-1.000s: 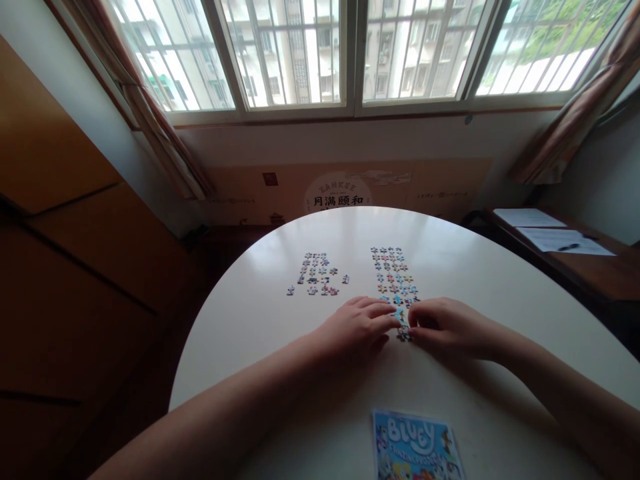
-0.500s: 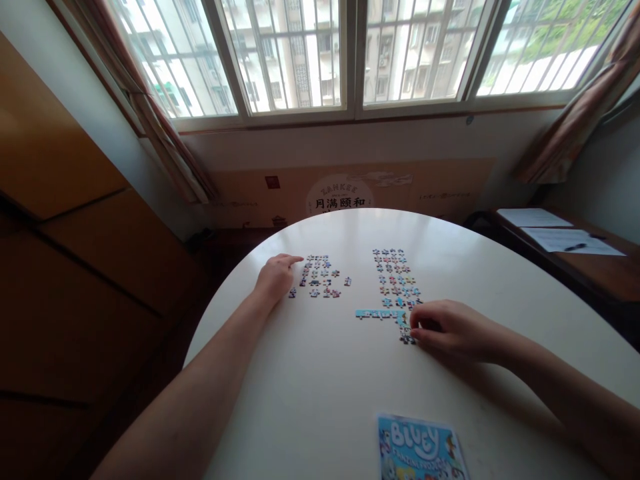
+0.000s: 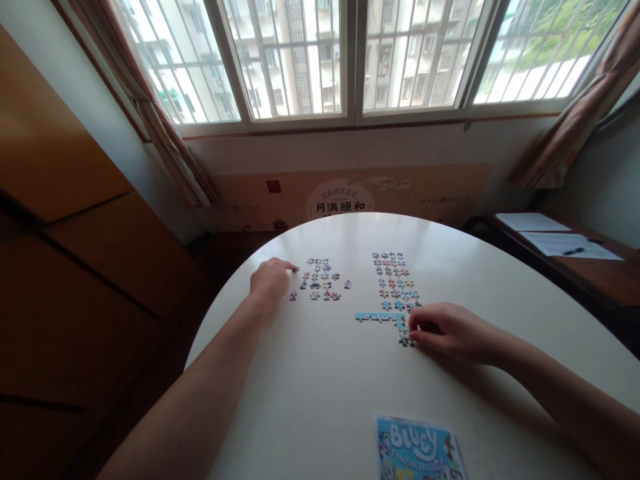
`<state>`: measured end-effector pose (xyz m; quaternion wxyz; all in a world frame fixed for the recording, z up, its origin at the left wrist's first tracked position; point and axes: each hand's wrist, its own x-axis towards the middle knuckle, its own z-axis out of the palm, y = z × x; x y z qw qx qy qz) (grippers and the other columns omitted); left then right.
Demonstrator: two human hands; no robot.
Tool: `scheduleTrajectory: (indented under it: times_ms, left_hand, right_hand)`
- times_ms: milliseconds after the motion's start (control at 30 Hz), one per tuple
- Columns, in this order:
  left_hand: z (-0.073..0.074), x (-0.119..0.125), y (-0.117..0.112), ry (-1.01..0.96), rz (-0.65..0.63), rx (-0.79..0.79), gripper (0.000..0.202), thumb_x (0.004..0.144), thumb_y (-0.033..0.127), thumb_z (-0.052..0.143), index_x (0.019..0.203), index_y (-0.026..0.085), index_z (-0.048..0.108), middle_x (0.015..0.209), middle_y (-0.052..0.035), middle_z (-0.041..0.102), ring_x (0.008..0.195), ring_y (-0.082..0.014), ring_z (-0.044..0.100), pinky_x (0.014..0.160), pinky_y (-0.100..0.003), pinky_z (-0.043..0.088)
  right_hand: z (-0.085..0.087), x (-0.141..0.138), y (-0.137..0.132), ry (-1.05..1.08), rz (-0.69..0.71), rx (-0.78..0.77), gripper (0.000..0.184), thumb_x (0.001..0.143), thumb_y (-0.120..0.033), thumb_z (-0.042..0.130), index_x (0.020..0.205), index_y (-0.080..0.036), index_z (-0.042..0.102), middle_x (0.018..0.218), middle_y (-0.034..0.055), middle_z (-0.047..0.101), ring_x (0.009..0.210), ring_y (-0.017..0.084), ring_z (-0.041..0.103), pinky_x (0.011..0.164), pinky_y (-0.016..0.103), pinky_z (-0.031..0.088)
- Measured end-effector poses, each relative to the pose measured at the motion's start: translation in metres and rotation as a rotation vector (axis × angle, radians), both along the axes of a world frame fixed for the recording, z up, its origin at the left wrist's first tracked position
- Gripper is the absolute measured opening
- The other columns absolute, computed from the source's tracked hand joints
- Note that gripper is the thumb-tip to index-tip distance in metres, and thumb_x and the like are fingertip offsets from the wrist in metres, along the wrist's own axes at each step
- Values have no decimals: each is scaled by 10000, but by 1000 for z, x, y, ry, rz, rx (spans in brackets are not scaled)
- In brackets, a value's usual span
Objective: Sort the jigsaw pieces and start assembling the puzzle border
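On the white round table (image 3: 310, 373), my left hand (image 3: 270, 279) has a small jigsaw piece (image 3: 297, 269) at its fingertips, just left of a loose group of jigsaw pieces (image 3: 325, 276). My right hand (image 3: 445, 327) is curled, thumb and fingertips against the right side of a joined puzzle section (image 3: 377, 317). That section has a light-blue strip across the top and a short column running down its right end; my fingers hide part of the column. Several rows of loose jigsaw pieces (image 3: 393, 273) lie beyond the right hand.
A blue "Bluey" picture card (image 3: 420, 447) lies near the table's front edge. To the right, papers (image 3: 570, 245) and a dark pen rest on a brown side table (image 3: 600, 270). A printed cardboard panel (image 3: 400, 193) stands below the barred window.
My left hand has drawn back slightly to the left, and a jigsaw piece has come away from the left group with it. My right hand stays at the joined section.
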<state>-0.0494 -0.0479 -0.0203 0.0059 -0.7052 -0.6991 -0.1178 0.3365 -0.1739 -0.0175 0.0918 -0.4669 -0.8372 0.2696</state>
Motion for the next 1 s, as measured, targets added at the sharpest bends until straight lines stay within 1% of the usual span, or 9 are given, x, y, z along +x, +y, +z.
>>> scheduleTrajectory:
  times_ms: [67, 200, 267, 400, 500, 667, 767, 900, 1000]
  left_hand:
    - [4, -5, -1, 18, 53, 3, 376, 809, 157, 515, 1020, 294, 794, 1222, -36, 701, 1084, -266, 654, 908, -350, 533]
    - [7, -11, 0, 41, 78, 3, 409, 886, 233, 490, 1230, 251, 710, 1284, -65, 686, 1123, -259, 640, 934, -339, 519]
    - [7, -11, 1, 50, 53, -17, 413, 912, 294, 489, 1268, 248, 693, 1293, -73, 686, 1146, -270, 629, 951, -347, 513]
    - [8, -8, 0, 57, 16, -42, 353, 913, 374, 523, 1168, 277, 747, 1271, -64, 696, 1169, -290, 615, 979, -360, 498]
    - [10, -6, -1, 53, 26, -45, 311, 905, 367, 540, 1107, 288, 762, 1255, -57, 699, 1157, -292, 619, 966, -363, 504]
    - [13, -4, -1, 34, 53, -54, 260, 883, 346, 565, 1036, 253, 754, 1213, -70, 709, 1127, -291, 631, 908, -347, 519]
    - [14, -4, -1, -1, 69, -61, 239, 852, 346, 600, 1007, 228, 738, 1156, -78, 726, 1064, -290, 652, 839, -338, 525]
    - [16, -8, -1, -66, 79, -68, 225, 822, 338, 638, 1002, 218, 702, 1047, -59, 746, 921, -242, 677, 710, -295, 499]
    - [21, -12, 1, -97, 87, -75, 166, 820, 302, 640, 952, 214, 690, 984, -48, 747, 853, -217, 675, 664, -281, 469]
  right_hand:
    - [0, 0, 0, 6, -5, -3, 117, 905, -287, 587, 865, -218, 672, 768, 11, 641, 682, 145, 543, 629, 267, 381]
    - [1, 0, -1, 6, 1, 1, 122, 907, -295, 588, 866, -218, 673, 774, 18, 650, 687, 152, 551, 625, 269, 380]
    - [2, 0, 0, 6, -1, 4, 122, 908, -293, 586, 872, -219, 676, 774, 20, 652, 688, 153, 553, 625, 269, 380]
    - [2, -1, 0, 9, 1, 9, 119, 904, -282, 585, 862, -216, 675, 765, 17, 647, 680, 148, 549, 624, 265, 380]
    - [3, -2, -1, 8, -4, 11, 112, 901, -282, 592, 859, -215, 671, 766, 16, 650, 681, 149, 552, 623, 264, 380]
    - [5, -2, 0, 8, -1, 12, 136, 916, -312, 587, 874, -215, 673, 786, 21, 659, 693, 150, 557, 629, 266, 378]
    - [4, -1, 1, 15, 3, 22, 148, 921, -318, 584, 877, -211, 678, 800, 26, 666, 701, 152, 560, 635, 265, 379]
    - [4, 0, 1, 18, -9, 25, 139, 915, -308, 596, 872, -207, 681, 779, 17, 655, 693, 145, 556, 635, 260, 382]
    - [5, 1, 1, 40, -4, 12, 125, 911, -290, 605, 878, -199, 685, 767, 13, 652, 686, 141, 557, 639, 262, 392]
